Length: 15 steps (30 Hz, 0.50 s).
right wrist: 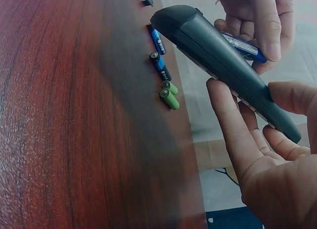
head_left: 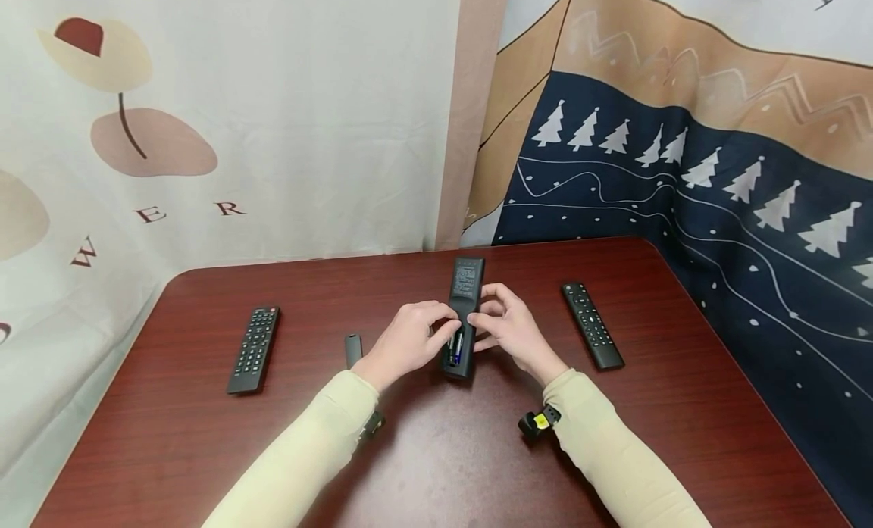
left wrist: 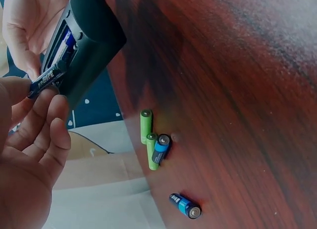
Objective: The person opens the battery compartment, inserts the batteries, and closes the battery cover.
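Observation:
A black remote control (head_left: 467, 282) is held off the table, back side up, with its battery compartment uncovered. My right hand (head_left: 514, 335) grips it from the right, thumb on the back and fingers beneath, as the right wrist view shows. A blue battery (left wrist: 64, 44) lies in the compartment. Between thumb and fingertips my left hand (head_left: 409, 338) pinches a second, dark blue battery (left wrist: 48, 79). That battery is tilted at the compartment, one end right at the opening. In the right wrist view, the remote's body partly hides the pinched battery (right wrist: 250, 49).
A small dark cover (head_left: 353, 350) lies left of the left hand. Other black remotes lie at left (head_left: 254, 351) and right (head_left: 592, 327). Two green batteries (left wrist: 146, 125) and two blue-and-black batteries (left wrist: 185, 206) rest on the dark red table (head_left: 423, 467). Printed curtains hang behind.

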{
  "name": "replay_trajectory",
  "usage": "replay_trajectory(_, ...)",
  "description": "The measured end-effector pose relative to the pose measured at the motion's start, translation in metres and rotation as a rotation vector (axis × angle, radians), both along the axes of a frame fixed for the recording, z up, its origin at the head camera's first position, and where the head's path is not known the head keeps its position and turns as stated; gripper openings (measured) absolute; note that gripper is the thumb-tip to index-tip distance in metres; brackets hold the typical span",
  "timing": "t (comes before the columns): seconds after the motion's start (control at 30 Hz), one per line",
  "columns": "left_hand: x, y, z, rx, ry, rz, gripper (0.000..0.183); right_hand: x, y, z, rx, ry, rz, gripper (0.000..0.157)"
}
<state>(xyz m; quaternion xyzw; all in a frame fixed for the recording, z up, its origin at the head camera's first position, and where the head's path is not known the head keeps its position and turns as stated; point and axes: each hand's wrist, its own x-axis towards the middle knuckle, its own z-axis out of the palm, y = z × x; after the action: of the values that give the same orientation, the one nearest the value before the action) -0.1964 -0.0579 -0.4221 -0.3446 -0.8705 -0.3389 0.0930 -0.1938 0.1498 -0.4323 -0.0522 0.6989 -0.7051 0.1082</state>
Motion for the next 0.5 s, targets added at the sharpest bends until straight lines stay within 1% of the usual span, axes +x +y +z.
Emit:
replay_trajectory(0.2, 0.002, 0.0005, 0.0001, -0.019, 0.041, -0.015, 0.006, -0.0005, 0.0003, 0.0006, 0.004, 0.006, -0.005, 0.041)
replay_trajectory(0.37, 0.0044, 0.0009, -0.0017, -0.042, 0.094, -0.006, 0.005, -0.0014, 0.0008, 0.0005, -0.001, 0.007, -0.011, 0.041)
replay_trajectory(0.5, 0.0055, 0.001, -0.0037, -0.059, 0.115, -0.004, 0.005, -0.0018, 0.0012, 0.0007, -0.004, 0.006, -0.013, 0.041)
